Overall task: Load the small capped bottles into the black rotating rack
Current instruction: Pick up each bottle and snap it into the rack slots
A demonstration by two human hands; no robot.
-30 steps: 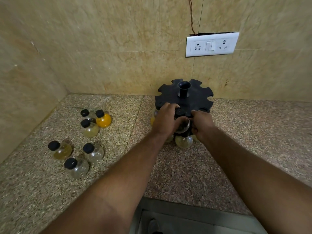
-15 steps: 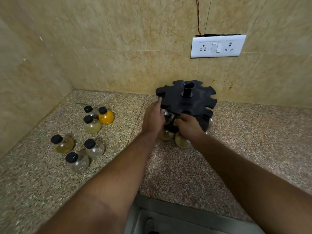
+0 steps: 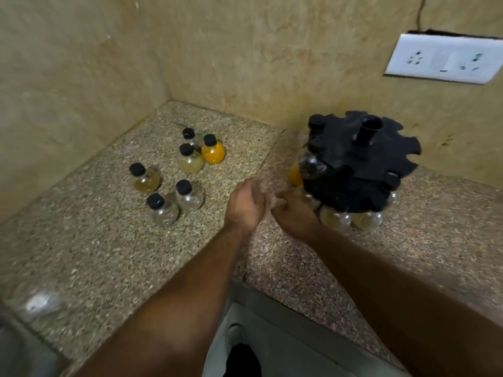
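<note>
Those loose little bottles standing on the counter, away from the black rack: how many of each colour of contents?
Bright orange: 1
Pale yellow: 1
Amber: 1
Clear or near empty: 3
Total: 6 loose bottles

Dim, warm light gives soft, faint shadows. Motion blur smears the black rack [image 3: 356, 164], both hands beside it and the socket plate [image 3: 443, 59] above; straight lines bow toward the edges.

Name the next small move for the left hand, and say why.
Probably reach the left hand over to the nearest loose bottle and grasp it below its cap. The hand looks empty, six bottles stand on the counter, and the black rack shows open slots along its rim.
</note>
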